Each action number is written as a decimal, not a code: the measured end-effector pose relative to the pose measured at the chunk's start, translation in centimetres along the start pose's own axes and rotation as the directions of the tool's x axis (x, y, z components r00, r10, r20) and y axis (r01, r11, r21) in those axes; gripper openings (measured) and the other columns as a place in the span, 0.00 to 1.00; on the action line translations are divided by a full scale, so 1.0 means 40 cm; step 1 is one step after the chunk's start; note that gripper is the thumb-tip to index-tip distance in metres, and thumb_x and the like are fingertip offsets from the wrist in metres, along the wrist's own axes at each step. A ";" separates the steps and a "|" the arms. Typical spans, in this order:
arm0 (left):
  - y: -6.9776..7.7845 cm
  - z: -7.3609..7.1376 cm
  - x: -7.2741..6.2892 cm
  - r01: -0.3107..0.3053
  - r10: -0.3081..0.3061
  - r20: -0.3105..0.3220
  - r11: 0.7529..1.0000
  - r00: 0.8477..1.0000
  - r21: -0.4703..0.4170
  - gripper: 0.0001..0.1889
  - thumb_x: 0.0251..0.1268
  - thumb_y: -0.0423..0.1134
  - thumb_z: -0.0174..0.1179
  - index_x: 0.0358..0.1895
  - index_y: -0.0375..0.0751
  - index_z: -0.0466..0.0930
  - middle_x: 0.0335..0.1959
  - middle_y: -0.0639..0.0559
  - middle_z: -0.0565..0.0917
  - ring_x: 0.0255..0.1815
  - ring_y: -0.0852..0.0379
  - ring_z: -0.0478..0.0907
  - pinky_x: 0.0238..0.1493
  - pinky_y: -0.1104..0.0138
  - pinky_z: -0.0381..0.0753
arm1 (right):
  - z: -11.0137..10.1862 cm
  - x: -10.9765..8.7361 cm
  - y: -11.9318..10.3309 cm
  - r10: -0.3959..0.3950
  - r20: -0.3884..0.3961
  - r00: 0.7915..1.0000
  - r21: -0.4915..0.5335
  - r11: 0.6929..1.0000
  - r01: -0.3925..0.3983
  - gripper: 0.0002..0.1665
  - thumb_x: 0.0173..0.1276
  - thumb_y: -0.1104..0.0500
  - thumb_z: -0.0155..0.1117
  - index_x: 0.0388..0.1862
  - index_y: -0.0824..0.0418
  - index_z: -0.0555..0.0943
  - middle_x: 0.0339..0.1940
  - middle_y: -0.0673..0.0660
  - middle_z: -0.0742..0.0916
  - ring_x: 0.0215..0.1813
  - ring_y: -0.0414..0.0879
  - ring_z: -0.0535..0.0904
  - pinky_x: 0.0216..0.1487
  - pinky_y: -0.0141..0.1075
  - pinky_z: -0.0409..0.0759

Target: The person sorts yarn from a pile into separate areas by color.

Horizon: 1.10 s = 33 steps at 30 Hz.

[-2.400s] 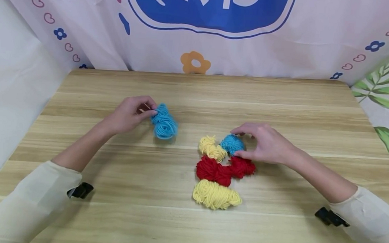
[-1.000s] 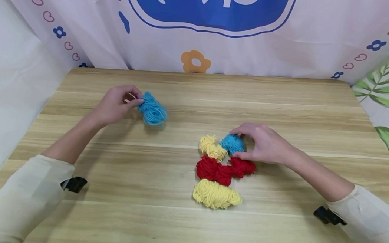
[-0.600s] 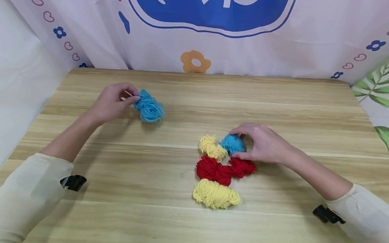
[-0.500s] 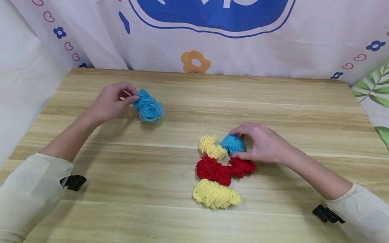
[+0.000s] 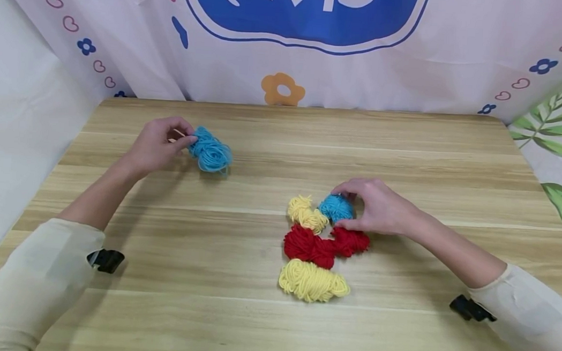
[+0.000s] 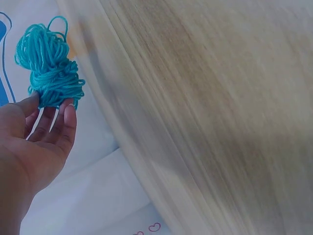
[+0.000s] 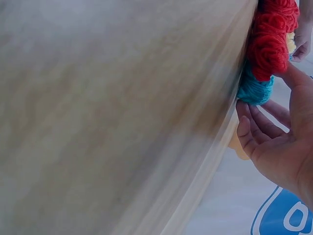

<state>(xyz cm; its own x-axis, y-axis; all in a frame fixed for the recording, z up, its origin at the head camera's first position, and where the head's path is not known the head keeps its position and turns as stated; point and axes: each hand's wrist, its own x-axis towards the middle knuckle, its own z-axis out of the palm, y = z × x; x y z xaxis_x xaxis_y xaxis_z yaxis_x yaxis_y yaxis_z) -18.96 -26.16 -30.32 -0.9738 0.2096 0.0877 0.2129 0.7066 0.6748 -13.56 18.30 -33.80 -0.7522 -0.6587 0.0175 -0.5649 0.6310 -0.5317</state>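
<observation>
My left hand (image 5: 159, 141) pinches one end of a blue yarn skein (image 5: 210, 149) at the back left, held just above the table. In the left wrist view, the thumb and fingertips grip the bottom of that skein (image 6: 51, 68), and a loop sticks out at its top. My right hand (image 5: 378, 205) has its thumb and fingers on either side of a smaller blue yarn ball (image 5: 336, 207) on the table. The right wrist view shows the fingertips against this ball (image 7: 255, 90), beside red yarn (image 7: 269, 51). A small yellow skein (image 5: 307, 214) lies at its left.
Below the small blue ball lies a bow-shaped red yarn bundle (image 5: 308, 247), with another red lobe (image 5: 349, 241) at its right. A larger yellow skein (image 5: 313, 281) touches it in front. The wooden table (image 5: 181, 309) ends at a printed curtain (image 5: 229, 70).
My left hand has carried the blue skein leftward and toward the back of the table. My right hand stays at the small blue ball, and the yarn pile has not moved.
</observation>
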 end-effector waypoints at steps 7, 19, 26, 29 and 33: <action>-0.009 -0.005 0.006 0.023 -0.023 0.004 1.000 1.000 -0.010 0.09 0.78 0.33 0.58 0.49 0.27 0.79 0.46 0.36 0.81 0.39 0.59 0.80 0.34 0.72 0.84 | 0.000 0.002 0.001 -0.004 -0.008 1.000 0.016 1.000 0.004 0.28 0.57 0.56 0.84 0.54 0.64 0.85 0.47 0.55 0.89 0.45 0.47 0.82 0.49 0.44 0.85; -0.026 -0.014 0.016 0.047 -0.047 -0.007 0.999 0.999 0.016 0.09 0.78 0.33 0.58 0.49 0.27 0.78 0.46 0.35 0.81 0.41 0.48 0.80 0.34 0.73 0.83 | -0.002 0.003 -0.001 0.005 -0.004 1.000 0.044 0.999 -0.004 0.25 0.57 0.58 0.83 0.52 0.64 0.85 0.42 0.53 0.88 0.40 0.44 0.80 0.42 0.40 0.84; -0.049 -0.019 0.022 0.067 -0.067 -0.007 0.997 0.998 0.022 0.10 0.78 0.34 0.58 0.50 0.28 0.78 0.48 0.36 0.80 0.42 0.48 0.79 0.34 0.75 0.83 | -0.002 0.001 -0.001 0.015 0.000 1.000 0.060 0.998 -0.015 0.25 0.57 0.61 0.82 0.53 0.65 0.85 0.43 0.54 0.89 0.42 0.44 0.82 0.43 0.40 0.85; -0.054 -0.022 0.023 0.074 -0.074 -0.009 0.997 0.997 0.024 0.10 0.78 0.35 0.58 0.51 0.28 0.78 0.48 0.36 0.80 0.43 0.46 0.79 0.34 0.76 0.82 | -0.003 0.001 -0.001 0.011 -0.001 1.000 0.067 0.998 -0.011 0.25 0.57 0.62 0.82 0.53 0.65 0.85 0.43 0.54 0.89 0.42 0.44 0.82 0.43 0.40 0.86; -0.054 -0.024 0.023 0.082 -0.082 -0.016 0.996 0.997 0.026 0.11 0.78 0.35 0.58 0.51 0.28 0.78 0.48 0.35 0.80 0.43 0.46 0.78 0.33 0.76 0.82 | -0.003 0.001 -0.001 0.009 -0.002 1.000 0.075 0.997 -0.008 0.24 0.57 0.62 0.81 0.52 0.65 0.85 0.42 0.54 0.88 0.41 0.44 0.82 0.42 0.39 0.86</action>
<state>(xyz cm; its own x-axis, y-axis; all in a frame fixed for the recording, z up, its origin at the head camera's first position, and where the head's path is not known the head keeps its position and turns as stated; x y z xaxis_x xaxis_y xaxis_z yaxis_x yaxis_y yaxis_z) -20.40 -28.14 -30.98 -0.9891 0.1406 0.0436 0.1342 0.7389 0.6603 -13.60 18.30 -33.66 -0.7577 -0.6524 0.0147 -0.5316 0.6040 -0.5938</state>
